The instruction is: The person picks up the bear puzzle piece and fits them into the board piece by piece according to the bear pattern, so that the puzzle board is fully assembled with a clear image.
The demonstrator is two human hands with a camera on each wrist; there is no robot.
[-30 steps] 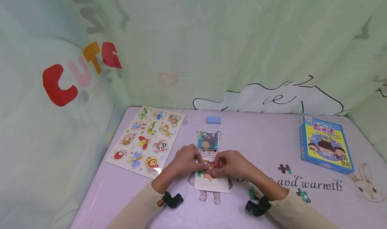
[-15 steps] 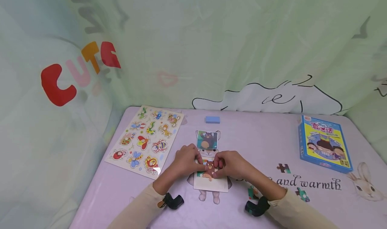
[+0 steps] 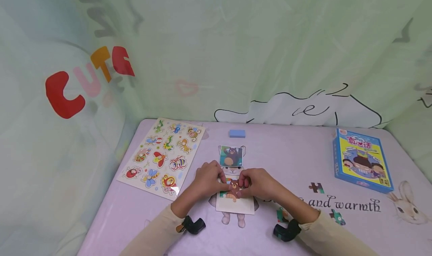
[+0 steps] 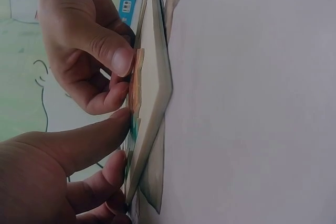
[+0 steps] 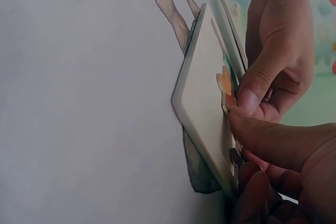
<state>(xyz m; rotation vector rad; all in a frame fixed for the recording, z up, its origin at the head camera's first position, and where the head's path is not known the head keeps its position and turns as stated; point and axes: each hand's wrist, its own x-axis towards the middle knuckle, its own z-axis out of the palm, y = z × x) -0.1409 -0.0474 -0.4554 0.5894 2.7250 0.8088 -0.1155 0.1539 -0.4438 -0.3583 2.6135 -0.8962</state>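
The bear puzzle piece [image 3: 233, 188] lies on the white puzzle board [image 3: 236, 205], pinched between the fingertips of the left hand [image 3: 206, 181] and right hand [image 3: 258, 184]. Seating step, I judge; next comes pressing it flat.

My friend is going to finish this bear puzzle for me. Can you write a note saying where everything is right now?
Left hand: fingertips pinch the bear piece from its left side.
Right hand: pinches the same piece from the right.
The piece sits on the white puzzle board, which lies flat on the table.
Bear picture card lies just behind the board.
Done: a few pieces sit in the board's upper part.
Left: the lower part is bare. Loose pieces wait to the right.
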